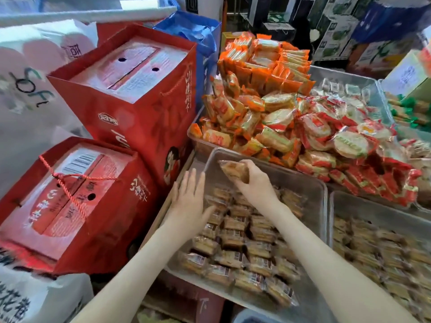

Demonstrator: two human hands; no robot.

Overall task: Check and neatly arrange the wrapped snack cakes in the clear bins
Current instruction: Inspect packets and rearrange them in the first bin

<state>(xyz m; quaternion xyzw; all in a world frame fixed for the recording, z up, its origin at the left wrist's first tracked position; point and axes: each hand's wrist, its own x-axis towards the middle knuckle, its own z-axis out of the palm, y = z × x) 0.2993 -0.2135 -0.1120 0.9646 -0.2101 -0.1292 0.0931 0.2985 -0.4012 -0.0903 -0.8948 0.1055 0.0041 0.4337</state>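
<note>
Head view, looking down over a crowded stall.

- Near clear bin (305, 180) sits centre frame. Rows of wrapped snack cakes (235, 243) cover most of its floor: brown, in clear film, some with barcode labels showing. Its far-left corner is bare.
- Right hand (255, 186) is raised over the far end of that bin. Its grip holds one wrapped cake (233, 170), fingers curled round it, and the cake is lifted clear above the rows.
- Left hand (187, 201) is at the bin's left rim. Grip wide, holding nothing: fingers straight and close together, pointing away. The thumb touches packets at the edge of the rows.
- Second clear bin (345, 199) stands just beside the first, on the right. It is packed with similar brown cakes, which are blurred.
- Behind both bins are orange-wrapped snacks (245, 108) and red-wrapped round crackers (345, 141), heaped well above their tray's rim.
- Left of the bins stand two red gift bags, each with a carton inside. The nearer bag (70, 206) has a twisted red cord handle. The farther bag (130, 89) stands higher.
- A blue bag (193, 31) is behind them, and a white sack (28, 108) with hand lettering is at far left.
</note>
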